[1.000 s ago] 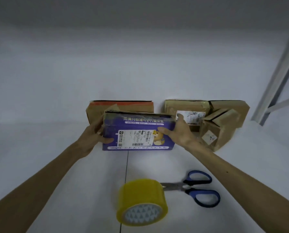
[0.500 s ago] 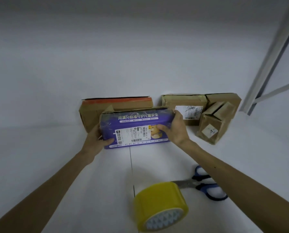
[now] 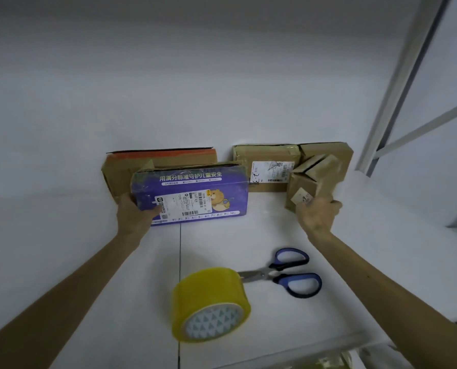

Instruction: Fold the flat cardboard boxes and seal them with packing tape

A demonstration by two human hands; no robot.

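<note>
White table (image 3: 89,262) against a white wall (image 3: 222,89), with a grey metal frame (image 3: 397,83) on the right side. Your left hand (image 3: 135,215) grips the left end of the purple box (image 3: 195,182), thumb on the front face next to the shipping label and fingers wrapped behind out of sight. The purple box stands on its long edge on the table, printed side towards you, bear picture right of the label.

Just behind it, up against the wall, sits a brown box with an orange strip (image 3: 158,161) along the top. To the right of that is a taped brown box (image 3: 267,161) with a white label, and a plain brown box (image 3: 328,150) is beside it. A small brown box (image 3: 305,182) sits tilted in front of those two, top flaps not flat.

Your right hand (image 3: 319,215) is at the lower front of the small brown box, back of the hand up, fingers loosely spread and holding nothing. It is blurred, so you cannot tell whether it touches the cardboard.

Nearer you, the yellow tape roll (image 3: 208,296) rests on its rim with the core facing you, just right of the table seam (image 3: 180,249). The scissors (image 3: 296,275) lie flat right beside it, blades closed with the tips hidden behind the roll and the blue handles pointing right. Both are well apart from your hands.
</note>
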